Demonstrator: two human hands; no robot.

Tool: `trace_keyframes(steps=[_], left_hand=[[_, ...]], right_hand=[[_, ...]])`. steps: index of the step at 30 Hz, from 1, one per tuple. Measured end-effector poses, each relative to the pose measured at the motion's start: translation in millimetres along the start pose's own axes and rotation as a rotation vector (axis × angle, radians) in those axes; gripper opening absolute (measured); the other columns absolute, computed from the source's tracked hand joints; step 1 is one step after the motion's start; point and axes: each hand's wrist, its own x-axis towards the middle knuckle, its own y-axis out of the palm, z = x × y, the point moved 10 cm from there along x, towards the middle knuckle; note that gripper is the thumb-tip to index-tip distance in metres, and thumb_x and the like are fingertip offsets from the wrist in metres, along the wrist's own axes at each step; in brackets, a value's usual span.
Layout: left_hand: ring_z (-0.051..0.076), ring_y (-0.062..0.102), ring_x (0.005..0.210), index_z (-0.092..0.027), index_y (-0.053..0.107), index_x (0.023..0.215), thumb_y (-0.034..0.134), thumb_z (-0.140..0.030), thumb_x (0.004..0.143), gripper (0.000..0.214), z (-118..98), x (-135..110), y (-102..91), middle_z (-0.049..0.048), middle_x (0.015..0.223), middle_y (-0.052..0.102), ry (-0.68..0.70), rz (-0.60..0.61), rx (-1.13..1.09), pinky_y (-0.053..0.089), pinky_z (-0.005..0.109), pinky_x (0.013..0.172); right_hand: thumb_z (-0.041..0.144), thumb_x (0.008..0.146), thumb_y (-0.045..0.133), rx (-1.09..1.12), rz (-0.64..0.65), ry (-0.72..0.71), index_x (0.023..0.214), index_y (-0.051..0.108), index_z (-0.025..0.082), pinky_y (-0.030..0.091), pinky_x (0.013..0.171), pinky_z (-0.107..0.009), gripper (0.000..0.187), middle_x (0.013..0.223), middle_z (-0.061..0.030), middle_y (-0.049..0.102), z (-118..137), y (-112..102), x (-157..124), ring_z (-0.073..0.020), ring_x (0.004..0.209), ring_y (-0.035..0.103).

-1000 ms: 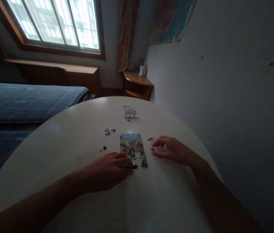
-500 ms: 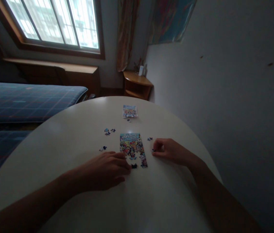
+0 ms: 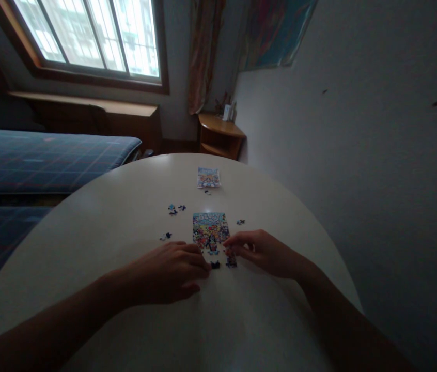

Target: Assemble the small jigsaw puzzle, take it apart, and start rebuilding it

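A colourful jigsaw puzzle (image 3: 209, 227), printed with cartoon figures, lies on the white table with gaps in its lower part. Across its lower left edge rests my left hand (image 3: 175, 268), palm down, thumb apart from the fingers; it covers that corner. A dark puzzle piece (image 3: 215, 265) shows beside its fingertips. My right hand (image 3: 259, 249) is at the puzzle's right side, thumb and forefinger brought together over a small piece that its fingertips mostly hide. Loose pieces (image 3: 166, 236) lie to the left, and another loose piece (image 3: 240, 222) lies to the right.
Beyond the puzzle are a small printed picture sheet (image 3: 208, 177) and a loose piece (image 3: 207, 192). Several pieces (image 3: 172, 210) are grouped at the left. The round table (image 3: 125, 201) stands near a wall at right, a plaid mattress (image 3: 48, 160) at left and a corner shelf (image 3: 220, 126) behind.
My right hand has moved left from the bare table to the puzzle's right edge, carrying the small piece it was pinching. My left hand stays in place on the puzzle.
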Motion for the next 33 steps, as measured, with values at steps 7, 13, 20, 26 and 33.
trace_keyframes(steps=[7,13,20,26,33], left_hand=[[0.021,0.062,0.105,-0.023,0.066,0.108,0.067,-0.017,0.084,0.024,-1.5,0.6,-2.3,0.001,0.115,0.071,0.005,-0.014,-0.005,0.047,0.034,0.09],[0.021,0.061,0.105,-0.022,0.066,0.108,0.068,-0.017,0.084,0.024,-2.1,0.9,-2.7,0.0011,0.115,0.071,0.011,-0.011,0.0,0.047,0.034,0.09],[0.02,0.062,0.103,-0.022,0.066,0.106,0.068,-0.019,0.084,0.023,-2.8,0.3,-4.5,0.0009,0.109,0.071,0.04,-0.059,0.021,0.047,0.033,0.09],[0.021,0.062,0.1,-0.022,0.066,0.106,0.07,-0.018,0.083,0.024,-2.3,1.1,-3.4,-0.0003,0.107,0.072,0.027,-0.035,0.037,0.048,0.034,0.088],[0.02,0.062,0.1,-0.02,0.067,0.105,0.071,-0.019,0.082,0.023,-2.1,0.8,-2.8,-0.0006,0.108,0.072,0.027,-0.034,0.048,0.048,0.034,0.086]], right_hand=[[0.023,0.092,0.057,0.027,0.023,-0.035,0.111,0.066,0.017,0.045,0.064,-0.023,0.022,0.084,-0.0022,0.076,6.1,2.1,-0.8,-0.0115,0.07,0.066],[0.026,0.088,0.064,-0.007,0.053,-0.002,0.109,0.069,0.018,0.045,0.064,-0.023,0.022,0.079,-0.0004,0.072,-1.4,7.8,0.9,-0.011,0.067,0.062],[0.029,0.078,0.077,-0.095,0.078,0.023,0.097,0.073,0.018,0.045,0.066,-0.023,0.022,0.08,-0.0004,0.068,-2.1,16.3,4.1,-0.0122,0.07,0.061],[0.029,0.072,0.084,-0.211,0.016,-0.095,0.091,0.072,0.019,0.045,0.072,-0.025,0.025,0.084,-0.002,0.068,10.5,20.0,9.5,-0.0144,0.077,0.06],[0.03,0.074,0.083,-0.23,0.007,-0.175,0.088,0.071,0.019,0.044,0.074,-0.025,0.022,0.087,-0.0018,0.067,15.0,24.6,9.9,-0.0135,0.08,0.06]])
